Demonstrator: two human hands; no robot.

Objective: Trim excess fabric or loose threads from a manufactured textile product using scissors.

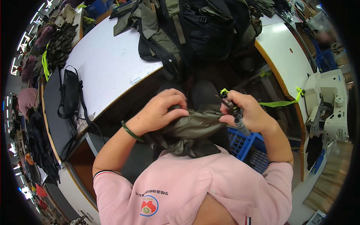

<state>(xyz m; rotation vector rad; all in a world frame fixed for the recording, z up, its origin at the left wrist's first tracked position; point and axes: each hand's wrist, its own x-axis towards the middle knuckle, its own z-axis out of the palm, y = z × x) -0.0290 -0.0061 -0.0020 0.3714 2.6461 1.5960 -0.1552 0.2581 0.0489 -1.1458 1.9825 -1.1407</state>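
Note:
An olive-green piece of thin, shiny fabric (195,125) hangs bunched over my lap. My left hand (167,108), with a dark green bangle at its wrist, pinches the upper edge of this cloth between thumb and fingers. On the other side, my right hand (245,108) is closed round a slim dark hand tool (237,115) with a grey end and a neon yellow piece at its top. Its kind is unclear. The right thumb and fingertips are at the right end of the fabric; whether they also grip it cannot be told.
Black and olive backpacks (206,30) are heaped at the far table edge. A black strapped pouch (71,90) lies on the left of the white table (108,56). A blue crate (243,144) sits below my right arm. At right stand a sewing machine (335,107) and a neon ribbon (281,103).

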